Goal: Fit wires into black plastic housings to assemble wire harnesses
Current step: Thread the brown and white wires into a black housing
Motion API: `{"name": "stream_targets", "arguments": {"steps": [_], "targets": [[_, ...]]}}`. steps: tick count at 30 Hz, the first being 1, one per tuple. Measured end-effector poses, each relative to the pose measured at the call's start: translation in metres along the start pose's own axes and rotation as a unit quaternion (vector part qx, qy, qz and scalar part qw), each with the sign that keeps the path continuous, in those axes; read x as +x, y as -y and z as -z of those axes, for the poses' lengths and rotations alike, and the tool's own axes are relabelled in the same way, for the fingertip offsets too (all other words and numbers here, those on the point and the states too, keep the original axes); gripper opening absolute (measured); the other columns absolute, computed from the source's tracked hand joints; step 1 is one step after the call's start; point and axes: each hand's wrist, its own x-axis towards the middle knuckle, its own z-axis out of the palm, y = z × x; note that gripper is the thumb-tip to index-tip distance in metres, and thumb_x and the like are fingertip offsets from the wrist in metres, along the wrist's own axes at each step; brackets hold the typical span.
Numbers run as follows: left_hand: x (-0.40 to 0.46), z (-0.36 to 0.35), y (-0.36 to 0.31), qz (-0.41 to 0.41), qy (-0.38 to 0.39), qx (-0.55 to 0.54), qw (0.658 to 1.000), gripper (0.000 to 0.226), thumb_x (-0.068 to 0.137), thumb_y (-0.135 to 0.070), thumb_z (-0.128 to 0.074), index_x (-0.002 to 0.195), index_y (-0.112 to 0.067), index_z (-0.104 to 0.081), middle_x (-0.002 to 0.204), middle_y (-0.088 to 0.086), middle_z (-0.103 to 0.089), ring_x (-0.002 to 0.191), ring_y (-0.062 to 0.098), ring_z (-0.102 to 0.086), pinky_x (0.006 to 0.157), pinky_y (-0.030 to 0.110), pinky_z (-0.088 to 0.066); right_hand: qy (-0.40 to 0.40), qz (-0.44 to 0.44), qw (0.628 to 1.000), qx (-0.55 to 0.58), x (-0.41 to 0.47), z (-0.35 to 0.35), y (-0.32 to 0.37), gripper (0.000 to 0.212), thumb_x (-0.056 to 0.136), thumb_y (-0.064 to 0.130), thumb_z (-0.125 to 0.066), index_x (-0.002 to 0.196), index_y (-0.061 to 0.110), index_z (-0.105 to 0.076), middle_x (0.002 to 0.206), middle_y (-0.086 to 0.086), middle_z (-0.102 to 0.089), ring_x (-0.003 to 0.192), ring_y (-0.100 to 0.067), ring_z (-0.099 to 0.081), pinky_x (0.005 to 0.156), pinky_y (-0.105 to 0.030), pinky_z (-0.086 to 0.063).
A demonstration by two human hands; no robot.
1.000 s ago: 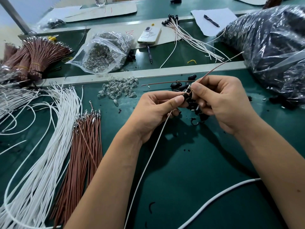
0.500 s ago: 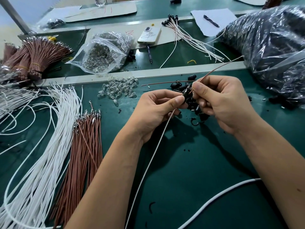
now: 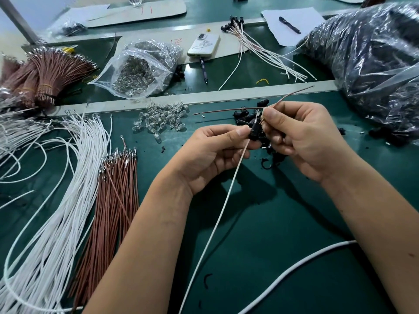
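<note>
Brown wire going into a black housing

Left hand pinches the small rigid housing, white wire trailing toward 6 o'clock; right hand pinches the light, floppy brown wire near its terminal, the best grip point.

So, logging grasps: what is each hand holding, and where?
Left hand pinches the black housing by its body; right hand pinches the brown wire near its lower end.

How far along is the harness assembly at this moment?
Done: a batch of finished harnesses lies across the far bench. In hand: left hand holds a black housing with a white wire trailing; right hand pinches a brown wire. Left: big piles of white wires and brown wires.
</note>
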Motion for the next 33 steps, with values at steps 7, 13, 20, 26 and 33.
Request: {"name": "stream_targets", "arguments": {"steps": [7, 13, 20, 26, 33], "targets": [[-0.0003, 0.0000, -0.0003, 0.000, 0.005, 0.009, 1.000, 0.008, 0.076, -0.018, -0.072, 0.079, -0.013, -0.078, 0.078, 0.010, -0.075, 0.061, 0.011, -0.063, 0.059, 0.016, -0.051, 0.020, 0.005, 1.000, -0.003, -0.0006, 0.0003, 0.0037, 0.020, 0.088, 0.023, -0.068, 0.080, 0.006, -0.061, 0.067, -0.003, -0.060, 0.048, -0.009, -0.043, 0.036, -0.016, -0.029], [-0.0009, -0.0002, -0.0004, 0.004, 0.001, 0.012, 1.000, 0.007, 0.074, -0.017, -0.074, 0.078, -0.013, -0.077, 0.076, 0.011, -0.073, 0.060, 0.012, -0.062, 0.057, 0.016, -0.050, 0.022, 0.045, 0.998, -0.042, -0.0003, 0.0014, 0.0024, 0.022, 0.093, 0.021, -0.067, 0.077, 0.007, -0.060, 0.067, -0.005, -0.058, 0.048, -0.011, -0.041, 0.038, -0.018, -0.027], [0.0001, -0.0004, -0.0006, 0.001, -0.008, 0.011, 1.000, 0.006, 0.074, -0.018, -0.073, 0.076, -0.015, -0.079, 0.075, 0.008, -0.073, 0.061, 0.011, -0.061, 0.059, 0.016, -0.050, 0.017, 0.051, 0.998, -0.035, -0.0004, 0.0040, 0.0031, 0.020, 0.088, 0.023, -0.071, 0.078, 0.008, -0.064, 0.066, -0.006, -0.058, 0.046, -0.011, -0.042, 0.037, -0.018, -0.028], [0.0022, 0.0007, -0.0004, 0.000, -0.023, -0.011, 1.000, 0.007, 0.073, -0.016, -0.073, 0.077, -0.012, -0.077, 0.074, 0.009, -0.071, 0.060, 0.013, -0.058, 0.059, 0.017, -0.047, 0.011, 0.059, 0.998, -0.026, 0.0005, 0.0072, 0.0027, 0.018, 0.086, 0.023, -0.075, 0.077, 0.009, -0.069, 0.065, -0.007, -0.061, 0.046, -0.010, -0.043, 0.038, -0.017, -0.029], [0.0053, 0.0009, 0.0007, 0.007, -0.040, -0.058, 0.997, 0.012, 0.074, -0.016, -0.071, 0.083, -0.007, -0.073, 0.071, 0.009, -0.069, 0.057, 0.010, -0.055, 0.053, 0.014, -0.046, 0.006, 0.086, 0.996, -0.026, 0.0007, 0.0066, 0.0002, 0.010, 0.088, 0.020, -0.075, 0.080, 0.014, -0.075, 0.069, -0.007, -0.070, 0.046, -0.010, -0.046, 0.039, -0.017, -0.031]]}}
